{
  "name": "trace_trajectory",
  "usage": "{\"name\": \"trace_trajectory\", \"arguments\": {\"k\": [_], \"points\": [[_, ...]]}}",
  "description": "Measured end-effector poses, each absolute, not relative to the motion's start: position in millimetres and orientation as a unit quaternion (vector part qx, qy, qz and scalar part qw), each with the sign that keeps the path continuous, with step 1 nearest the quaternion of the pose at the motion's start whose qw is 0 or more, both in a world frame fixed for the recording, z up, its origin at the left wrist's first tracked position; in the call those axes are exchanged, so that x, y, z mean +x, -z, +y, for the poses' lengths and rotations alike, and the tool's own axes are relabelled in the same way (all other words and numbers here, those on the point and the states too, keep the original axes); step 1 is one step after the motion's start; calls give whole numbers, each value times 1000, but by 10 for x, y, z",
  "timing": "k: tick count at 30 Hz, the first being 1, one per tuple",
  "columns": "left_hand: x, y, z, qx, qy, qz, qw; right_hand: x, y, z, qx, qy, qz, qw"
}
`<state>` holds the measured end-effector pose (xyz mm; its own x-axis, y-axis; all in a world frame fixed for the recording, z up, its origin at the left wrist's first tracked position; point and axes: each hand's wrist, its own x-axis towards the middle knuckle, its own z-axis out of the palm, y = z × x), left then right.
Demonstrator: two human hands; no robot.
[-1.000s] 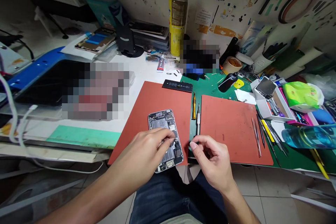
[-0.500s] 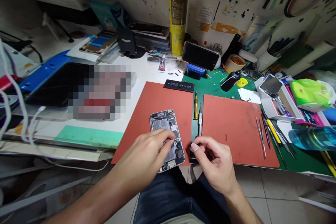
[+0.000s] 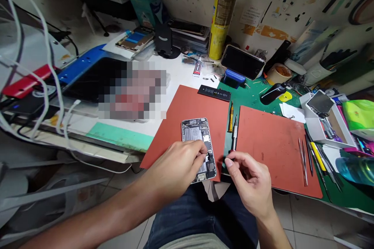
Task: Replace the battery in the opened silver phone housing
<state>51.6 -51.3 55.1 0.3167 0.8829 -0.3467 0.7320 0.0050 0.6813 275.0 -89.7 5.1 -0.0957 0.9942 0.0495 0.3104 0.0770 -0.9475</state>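
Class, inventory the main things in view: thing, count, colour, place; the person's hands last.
mats: two, red-brown, side by side
opened phone: one, silver, left mat
battery: one, black, left mat's far edge
screwdrivers: two, gold and silver, between mats
tweezers: one, silver, right mat
spray can: one, yellow, by wall
propped phone: one, black, blue stand
glue tube: one, red and dark, beyond battery
open box: one, white, right
packet: one, green, far right
cables: several, white, left
left hand: one, bare, over opened phone
right hand: one, bare, by silver screwdriver
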Motion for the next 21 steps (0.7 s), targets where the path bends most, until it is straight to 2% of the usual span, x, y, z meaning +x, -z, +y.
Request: {"name": "trace_trajectory", "arguments": {"k": [21], "points": [[516,-498,-530,716,-104,573,384,2722,-110,-872,-510,-430,-617,418]]}}
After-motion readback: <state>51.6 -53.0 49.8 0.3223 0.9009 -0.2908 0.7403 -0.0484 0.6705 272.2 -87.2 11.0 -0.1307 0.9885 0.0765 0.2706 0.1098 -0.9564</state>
